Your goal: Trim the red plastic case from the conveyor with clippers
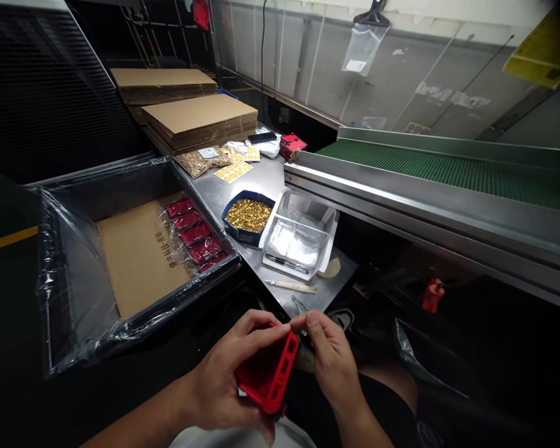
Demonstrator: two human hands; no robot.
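My left hand is wrapped round a red phone case, tilted, with slots along its edge and a dark part at its rim. At the case's upper corner, my right hand has thumb and index finger pinched close to my left thumb. Whatever those fingers pinch, if anything, is too small to make out. Just beyond my hands, small metal tweezers and a craft knife with a pale handle lie on the metal table.
Left stands a plastic-lined bin with several bagged red items. A blue tray holds gold-coloured small parts; beside it sits a white bin of clear bags. Behind are cardboard stacks; a green conveyor runs right.
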